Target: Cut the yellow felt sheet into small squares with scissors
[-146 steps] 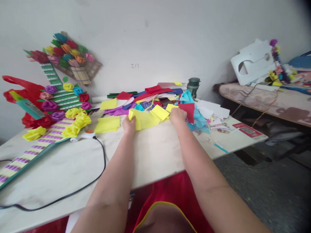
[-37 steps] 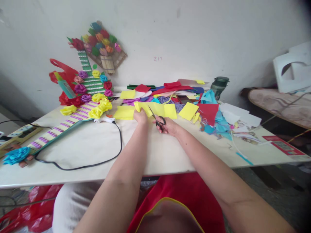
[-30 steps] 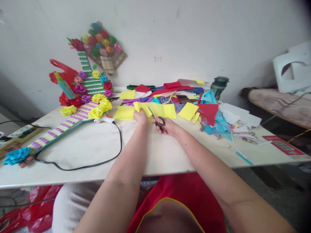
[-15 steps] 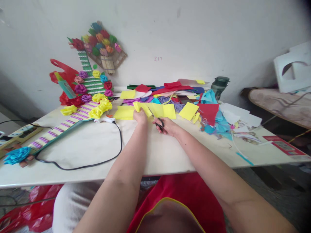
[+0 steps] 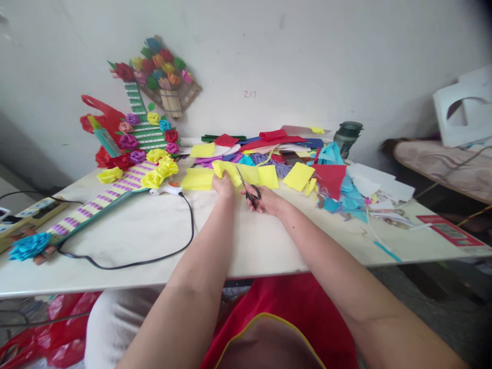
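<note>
My left hand (image 5: 223, 185) pinches a piece of yellow crepe paper (image 5: 220, 168), its near edge raised off the table. In my right hand (image 5: 265, 201) is a pair of black-handled scissors (image 5: 252, 195), fingers wrapped round the loops. The blades point up and to the left, against the yellow paper beside my left hand; whether they are parted is too small to tell. More yellow paper (image 5: 196, 179) lies flat to the left of my hands, and another yellow strip (image 5: 268, 177) lies behind the scissors.
A white glue gun (image 5: 166, 190) with a black cord lies left, near a flower-decorated guitar shape (image 5: 111, 192). Behind my hands are stacked coloured papers (image 5: 269, 138). Blue and white scraps (image 5: 351, 197), a red square (image 5: 329, 179) and a dark bottle (image 5: 348, 137) are at the right.
Little differs. The scissor blades now show more clearly against the yellow paper and the handle loops have turned slightly. My left hand stays pinched on the paper.
</note>
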### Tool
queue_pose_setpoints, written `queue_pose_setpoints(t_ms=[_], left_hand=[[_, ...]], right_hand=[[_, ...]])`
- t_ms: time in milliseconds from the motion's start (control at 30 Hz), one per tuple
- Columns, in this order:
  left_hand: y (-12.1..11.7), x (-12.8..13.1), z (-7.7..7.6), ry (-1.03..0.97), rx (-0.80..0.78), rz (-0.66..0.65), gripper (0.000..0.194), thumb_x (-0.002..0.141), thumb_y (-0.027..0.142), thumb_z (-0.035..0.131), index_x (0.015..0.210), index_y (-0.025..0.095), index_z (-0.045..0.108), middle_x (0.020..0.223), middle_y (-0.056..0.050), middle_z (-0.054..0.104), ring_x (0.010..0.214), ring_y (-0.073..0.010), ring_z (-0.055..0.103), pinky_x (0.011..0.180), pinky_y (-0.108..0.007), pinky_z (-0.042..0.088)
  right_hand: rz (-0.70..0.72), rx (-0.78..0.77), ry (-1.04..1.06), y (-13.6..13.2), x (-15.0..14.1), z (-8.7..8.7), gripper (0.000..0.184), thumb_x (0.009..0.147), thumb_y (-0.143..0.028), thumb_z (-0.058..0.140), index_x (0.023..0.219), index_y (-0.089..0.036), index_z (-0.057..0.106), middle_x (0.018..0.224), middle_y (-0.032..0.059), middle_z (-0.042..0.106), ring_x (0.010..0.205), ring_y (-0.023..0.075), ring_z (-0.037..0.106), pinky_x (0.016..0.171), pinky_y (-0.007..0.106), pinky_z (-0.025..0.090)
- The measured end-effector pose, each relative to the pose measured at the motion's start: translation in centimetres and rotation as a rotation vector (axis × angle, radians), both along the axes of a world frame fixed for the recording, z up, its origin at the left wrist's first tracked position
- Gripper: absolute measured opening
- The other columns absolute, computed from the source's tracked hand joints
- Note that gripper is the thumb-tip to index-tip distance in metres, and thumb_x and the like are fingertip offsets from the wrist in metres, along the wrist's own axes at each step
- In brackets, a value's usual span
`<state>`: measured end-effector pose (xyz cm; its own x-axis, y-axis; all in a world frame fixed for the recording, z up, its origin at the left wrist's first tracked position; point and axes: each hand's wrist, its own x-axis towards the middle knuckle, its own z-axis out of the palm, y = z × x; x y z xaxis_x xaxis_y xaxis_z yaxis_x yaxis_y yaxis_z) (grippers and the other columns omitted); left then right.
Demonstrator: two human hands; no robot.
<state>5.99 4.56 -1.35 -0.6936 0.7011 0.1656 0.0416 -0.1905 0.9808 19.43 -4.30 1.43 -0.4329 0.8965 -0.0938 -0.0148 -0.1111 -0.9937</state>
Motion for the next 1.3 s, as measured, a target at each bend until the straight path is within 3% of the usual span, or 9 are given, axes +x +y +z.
queue_pose_setpoints(t_ms=[367, 633, 1300], left_hand=[[-0.19, 0.1, 0.1, -0.029, -0.045, -0.026, 0.025, 0.076, 0.028, 0.052, 0.094, 0.013, 0.06, 0.092, -0.01, 0.066, 0.084, -0.019, 0.063, 0.072, -0.026, 0.047], [-0.85, 0.51, 0.58, -0.053, 0.004, -0.051, 0.029, 0.076, 0.025, 0.051, 0.097, 0.008, 0.061, 0.091, -0.013, 0.066, 0.081, -0.0203, 0.063, 0.069, -0.026, 0.046], [-0.42, 0.31, 0.28, -0.02, -0.044, -0.03, 0.026, 0.077, 0.027, 0.051, 0.096, 0.013, 0.06, 0.092, -0.01, 0.066, 0.085, -0.0187, 0.063, 0.073, -0.027, 0.047]], right_hand=[[-0.001, 0.005, -0.013, 0.05, -0.05, -0.05, 0.043, 0.079, -0.053, 0.053, 0.092, -0.012, 0.055, 0.054, -0.002, 0.053, 0.038, 0.0066, 0.05, 0.025, 0.015, 0.025], [-0.003, 0.006, -0.004, 0.17, -0.06, -0.14, 0.042, 0.08, -0.051, 0.051, 0.093, -0.012, 0.055, 0.052, -0.0029, 0.052, 0.037, 0.0064, 0.049, 0.025, 0.015, 0.025], [-0.011, 0.039, -0.033, 0.33, -0.19, -0.72, 0.032, 0.084, -0.045, 0.049, 0.087, -0.014, 0.054, 0.052, -0.0049, 0.049, 0.036, 0.0044, 0.045, 0.026, 0.015, 0.025]])
